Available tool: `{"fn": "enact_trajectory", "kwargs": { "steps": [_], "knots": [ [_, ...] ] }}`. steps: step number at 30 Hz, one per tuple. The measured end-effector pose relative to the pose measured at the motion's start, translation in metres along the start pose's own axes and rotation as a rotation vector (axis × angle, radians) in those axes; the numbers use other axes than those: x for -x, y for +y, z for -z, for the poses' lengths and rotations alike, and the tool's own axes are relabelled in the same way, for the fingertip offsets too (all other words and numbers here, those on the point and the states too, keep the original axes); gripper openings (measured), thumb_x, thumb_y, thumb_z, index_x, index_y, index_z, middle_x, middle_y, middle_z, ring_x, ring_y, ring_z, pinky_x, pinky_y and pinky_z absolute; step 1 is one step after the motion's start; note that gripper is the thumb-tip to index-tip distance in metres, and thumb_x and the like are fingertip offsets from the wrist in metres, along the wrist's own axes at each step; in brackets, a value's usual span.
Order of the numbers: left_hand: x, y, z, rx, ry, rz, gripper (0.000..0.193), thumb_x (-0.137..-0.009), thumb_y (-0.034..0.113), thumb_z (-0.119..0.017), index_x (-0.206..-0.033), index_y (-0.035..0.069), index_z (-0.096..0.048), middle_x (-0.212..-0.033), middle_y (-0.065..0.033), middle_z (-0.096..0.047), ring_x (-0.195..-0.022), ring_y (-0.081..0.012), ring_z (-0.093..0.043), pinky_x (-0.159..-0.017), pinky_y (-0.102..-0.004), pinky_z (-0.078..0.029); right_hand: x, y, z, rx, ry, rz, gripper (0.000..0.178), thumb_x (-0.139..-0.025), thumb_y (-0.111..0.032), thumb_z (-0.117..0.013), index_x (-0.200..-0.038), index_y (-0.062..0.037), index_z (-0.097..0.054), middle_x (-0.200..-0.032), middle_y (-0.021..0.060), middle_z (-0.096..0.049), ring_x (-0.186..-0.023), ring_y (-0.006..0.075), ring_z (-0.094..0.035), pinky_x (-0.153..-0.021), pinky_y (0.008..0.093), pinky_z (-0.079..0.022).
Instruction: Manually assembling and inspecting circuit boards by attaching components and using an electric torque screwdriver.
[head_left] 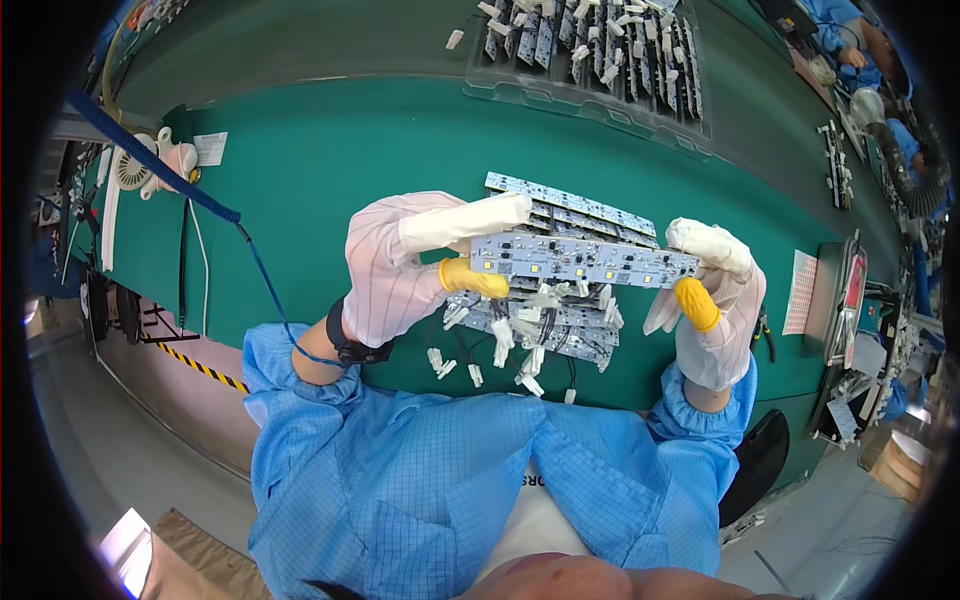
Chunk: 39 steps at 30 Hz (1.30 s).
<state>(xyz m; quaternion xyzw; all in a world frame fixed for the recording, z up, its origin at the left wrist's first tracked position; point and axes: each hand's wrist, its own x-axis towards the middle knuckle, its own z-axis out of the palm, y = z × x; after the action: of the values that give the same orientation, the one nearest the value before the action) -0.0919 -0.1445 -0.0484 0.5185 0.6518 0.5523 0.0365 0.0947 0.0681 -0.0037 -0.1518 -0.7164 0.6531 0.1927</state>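
Observation:
Between my two gloved hands I hold a long, narrow LED circuit board (570,259), level, its face with small yellow LEDs turned toward me. My left hand (420,255) pinches its left end, a yellow finger cot on the thumb. At the right end my right hand (710,275) grips it, also with a yellow-covered thumb. Behind and below lies a stack of similar boards (570,200) on the green mat, partly hidden by the held one. White connectors (503,340) on dark wires hang out toward me.
A clear plastic tray (590,98) full of upright boards stands at the far side. A blue coiled cord (150,160) runs to my left wrist. A small fan (135,168) is at the left, a bin (845,300) at the right. Other people work at far right.

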Motion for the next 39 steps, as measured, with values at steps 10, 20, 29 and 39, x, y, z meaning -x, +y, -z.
{"fn": "enact_trajectory", "kwargs": {
  "steps": [10, 20, 29, 39],
  "knots": [
    [-0.009, 0.011, 0.000, 0.175, -0.062, 0.138, 0.058, -0.069, 0.038, -0.079, -0.105, -0.005, -0.065, -0.092, -0.0114, -0.067, -0.077, -0.0170, -0.065, -0.066, -0.0253, -0.052, 0.000, 0.004, 0.003, -0.035, -0.014, -0.009, 0.047, -0.081, -0.025, -0.068, -0.114, 0.0060, -0.055, -0.097, 0.0153, -0.063, -0.046, 0.0129, -0.058, -0.039, 0.0179, -0.042],
    [-0.003, 0.007, -0.002, 0.033, 0.050, 0.081, 0.051, -0.062, 0.027, -0.082, -0.107, 0.006, -0.069, -0.085, -0.0066, -0.070, -0.072, -0.0143, -0.066, -0.066, -0.0243, -0.051, 0.002, -0.003, 0.000, -0.062, -0.010, 0.026, 0.042, -0.083, -0.019, -0.068, -0.116, 0.0052, -0.057, -0.088, 0.0123, -0.065, -0.058, 0.0121, -0.063, -0.048, 0.0184, -0.047],
    [-0.012, 0.016, 0.000, 0.137, -0.019, 0.212, 0.051, -0.065, 0.031, -0.080, -0.108, 0.005, -0.068, -0.082, -0.0060, -0.069, -0.071, -0.0127, -0.065, -0.065, -0.0240, -0.051, -0.001, 0.001, 0.000, -0.088, -0.036, -0.016, 0.047, -0.082, -0.027, -0.070, -0.114, 0.0052, -0.058, -0.089, 0.0109, -0.065, -0.059, 0.0102, -0.061, -0.049, 0.0185, -0.047],
    [-0.015, 0.010, 0.001, 0.033, 0.013, -0.041, 0.041, -0.069, 0.021, -0.077, -0.102, 0.000, -0.068, -0.083, -0.0097, -0.070, -0.071, -0.0213, -0.067, -0.065, -0.0288, -0.052, 0.002, -0.006, -0.001, -0.083, -0.017, -0.027, 0.036, -0.082, -0.011, -0.068, -0.113, 0.0051, -0.059, -0.080, 0.0090, -0.064, -0.059, 0.0110, -0.062, -0.048, 0.0186, -0.046]
  ]
}}
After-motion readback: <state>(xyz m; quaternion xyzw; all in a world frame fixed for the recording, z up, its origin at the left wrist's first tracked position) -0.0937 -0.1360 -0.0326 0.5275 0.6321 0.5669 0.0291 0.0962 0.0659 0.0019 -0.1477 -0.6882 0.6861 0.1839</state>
